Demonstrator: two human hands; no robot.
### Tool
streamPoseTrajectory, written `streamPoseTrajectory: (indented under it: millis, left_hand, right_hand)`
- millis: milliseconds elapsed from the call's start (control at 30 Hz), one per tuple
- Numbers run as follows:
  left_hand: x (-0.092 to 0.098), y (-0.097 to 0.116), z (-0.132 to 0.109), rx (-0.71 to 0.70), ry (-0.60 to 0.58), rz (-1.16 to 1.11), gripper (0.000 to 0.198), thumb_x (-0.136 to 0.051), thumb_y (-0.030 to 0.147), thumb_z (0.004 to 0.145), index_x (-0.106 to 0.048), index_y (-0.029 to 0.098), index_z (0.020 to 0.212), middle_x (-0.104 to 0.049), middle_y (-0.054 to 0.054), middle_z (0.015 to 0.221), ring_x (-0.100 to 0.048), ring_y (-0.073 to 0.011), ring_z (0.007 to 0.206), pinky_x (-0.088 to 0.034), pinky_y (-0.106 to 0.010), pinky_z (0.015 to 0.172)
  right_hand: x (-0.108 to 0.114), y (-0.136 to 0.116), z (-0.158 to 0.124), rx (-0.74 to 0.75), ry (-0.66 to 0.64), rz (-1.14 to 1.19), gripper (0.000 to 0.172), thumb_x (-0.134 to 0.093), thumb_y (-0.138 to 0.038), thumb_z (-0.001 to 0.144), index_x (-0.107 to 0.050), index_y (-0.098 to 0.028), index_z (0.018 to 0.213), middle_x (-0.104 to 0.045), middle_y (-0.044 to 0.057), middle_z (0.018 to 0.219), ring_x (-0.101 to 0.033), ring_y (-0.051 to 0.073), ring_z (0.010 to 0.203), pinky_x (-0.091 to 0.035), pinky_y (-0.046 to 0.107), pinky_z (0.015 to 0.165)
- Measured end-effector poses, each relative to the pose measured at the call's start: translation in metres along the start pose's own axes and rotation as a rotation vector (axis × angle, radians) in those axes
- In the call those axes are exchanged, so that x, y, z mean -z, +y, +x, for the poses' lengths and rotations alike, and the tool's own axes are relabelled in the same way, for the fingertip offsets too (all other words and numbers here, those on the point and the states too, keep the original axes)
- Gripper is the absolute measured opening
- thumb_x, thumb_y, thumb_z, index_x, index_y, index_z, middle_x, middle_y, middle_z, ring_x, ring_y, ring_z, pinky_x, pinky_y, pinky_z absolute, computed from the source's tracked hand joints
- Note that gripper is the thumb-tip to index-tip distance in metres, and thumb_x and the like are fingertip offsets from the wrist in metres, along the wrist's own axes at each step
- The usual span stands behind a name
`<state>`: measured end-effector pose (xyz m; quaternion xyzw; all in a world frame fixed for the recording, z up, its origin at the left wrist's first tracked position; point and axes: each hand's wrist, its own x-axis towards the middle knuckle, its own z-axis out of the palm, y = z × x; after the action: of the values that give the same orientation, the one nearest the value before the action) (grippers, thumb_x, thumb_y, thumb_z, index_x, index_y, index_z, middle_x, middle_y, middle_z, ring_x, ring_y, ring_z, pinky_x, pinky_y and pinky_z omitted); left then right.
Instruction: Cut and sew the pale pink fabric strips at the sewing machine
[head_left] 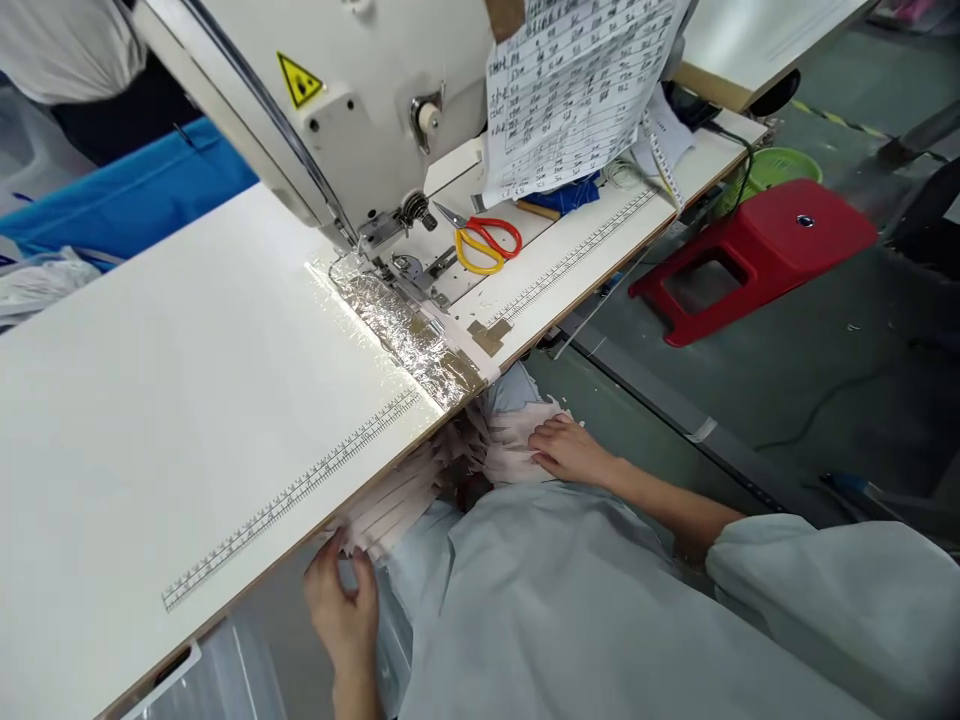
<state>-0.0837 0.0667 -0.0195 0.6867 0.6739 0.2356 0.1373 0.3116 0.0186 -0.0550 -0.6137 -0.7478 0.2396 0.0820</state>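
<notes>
Stacks of pale pink cut fabric pieces (397, 495) lie over my lap, just under the table's front edge. My left hand (343, 600) is at the left end of these pieces, thumb and fingers apart, fingertips by the fabric edge. On the right-hand stack rests my right hand (570, 450), its fingers loosely bent over the top pieces and not closed round them. A sewing machine (360, 110) stands on the table in front of me. From its needle area a light pink strip (476, 352) runs to the table edge.
The white table (187, 400) carries printed rulers (292, 495) and shiny tape (405, 335). Scissors (484, 245) with red and yellow handles lie beside the needle area. A handwritten sheet (577, 95) hangs from the machine. A red stool (765, 250) stands right; a person (71, 50) is back left.
</notes>
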Motion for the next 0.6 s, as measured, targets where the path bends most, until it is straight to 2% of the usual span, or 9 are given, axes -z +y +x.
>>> streamPoseTrajectory:
  millis: [33,100,233,300,333,400,467,533,600]
  left_hand:
    - [-0.006,0.021,0.001,0.0,-0.039,-0.091,0.041,-0.053,0.043,0.09,-0.063,0.018,0.12,-0.066,-0.014,0.117,-0.062,-0.0301,0.106,-0.046,-0.027,0.047]
    - [-0.02,0.062,0.004,-0.02,-0.223,-0.305,0.036,-0.053,0.043,0.091,-0.066,0.018,0.114,-0.068,-0.013,0.113,-0.065,-0.0255,0.1,-0.05,-0.026,0.054]
    - [-0.061,0.13,0.01,-0.004,-0.808,-0.693,0.039,-0.053,0.05,0.091,-0.073,0.017,0.098,-0.072,-0.011,0.101,-0.067,-0.0224,0.093,-0.053,-0.035,0.085]
    - [-0.082,0.152,0.011,0.108,-1.067,-0.816,0.044,-0.061,0.056,0.084,-0.075,0.015,0.089,-0.073,-0.012,0.096,-0.066,-0.0241,0.092,-0.051,-0.037,0.09]
    - [-0.091,0.161,0.01,0.169,-1.144,-0.852,0.047,-0.064,0.059,0.08,-0.075,0.014,0.088,-0.073,-0.013,0.094,-0.066,-0.0251,0.091,-0.05,-0.038,0.09]
    - [-0.104,0.175,0.008,0.273,-1.206,-0.9,0.055,-0.066,0.064,0.075,-0.074,0.012,0.091,-0.073,-0.013,0.094,-0.066,-0.0258,0.092,-0.051,-0.038,0.087]
    - [-0.109,0.187,0.009,0.366,-1.17,-1.015,0.056,-0.065,0.065,0.075,-0.071,0.013,0.095,-0.073,-0.012,0.097,-0.066,-0.0245,0.093,-0.052,-0.036,0.085]
    - [-0.103,0.198,0.013,0.451,-1.051,-1.18,0.05,-0.069,0.062,0.074,-0.067,0.015,0.09,-0.071,-0.009,0.093,-0.066,-0.0211,0.09,-0.051,-0.031,0.081]
    - [-0.088,0.206,0.023,0.428,-1.004,-1.24,0.046,-0.071,0.061,0.074,-0.061,0.016,0.08,-0.067,-0.004,0.075,-0.062,-0.0163,0.071,-0.049,-0.026,0.069]
  right_hand:
    - [0.001,0.0,-0.001,-0.006,0.011,0.002,0.013,-0.055,-0.021,0.092,-0.064,-0.015,0.085,-0.064,0.008,0.085,-0.057,0.023,0.083,-0.035,0.035,0.083]
    - [0.007,0.001,0.0,-0.034,0.035,0.009,0.019,-0.05,-0.022,0.096,-0.063,-0.016,0.083,-0.064,0.008,0.085,-0.058,0.022,0.082,-0.034,0.034,0.081]
    - [0.022,0.005,0.004,-0.12,0.099,0.056,0.021,-0.046,-0.019,0.096,-0.059,-0.016,0.08,-0.063,0.006,0.077,-0.058,0.019,0.071,-0.035,0.032,0.077]
    - [0.031,0.005,0.004,-0.165,0.141,0.093,0.02,-0.044,-0.019,0.096,-0.058,-0.017,0.081,-0.062,0.003,0.071,-0.055,0.017,0.064,-0.037,0.031,0.075]
    - [0.036,0.003,0.003,-0.184,0.161,0.112,0.02,-0.044,-0.02,0.096,-0.057,-0.017,0.082,-0.061,0.001,0.068,-0.054,0.017,0.061,-0.038,0.03,0.073]
    - [0.046,-0.006,-0.001,-0.209,0.199,0.148,0.02,-0.043,-0.023,0.097,-0.057,-0.018,0.083,-0.06,0.0,0.067,-0.053,0.016,0.06,-0.039,0.029,0.069]
    - [0.057,-0.02,-0.005,-0.148,0.234,0.204,0.023,-0.043,-0.027,0.099,-0.056,-0.019,0.083,-0.061,0.001,0.069,-0.054,0.016,0.063,-0.039,0.029,0.068]
    - [0.069,-0.036,-0.008,-0.01,0.284,0.254,0.028,-0.042,-0.03,0.102,-0.056,-0.019,0.081,-0.061,0.001,0.073,-0.055,0.016,0.067,-0.04,0.031,0.073]
    - [0.08,-0.049,-0.006,0.088,0.396,0.277,0.03,-0.042,-0.032,0.105,-0.059,-0.019,0.084,-0.064,0.004,0.081,-0.057,0.018,0.075,-0.041,0.034,0.077]
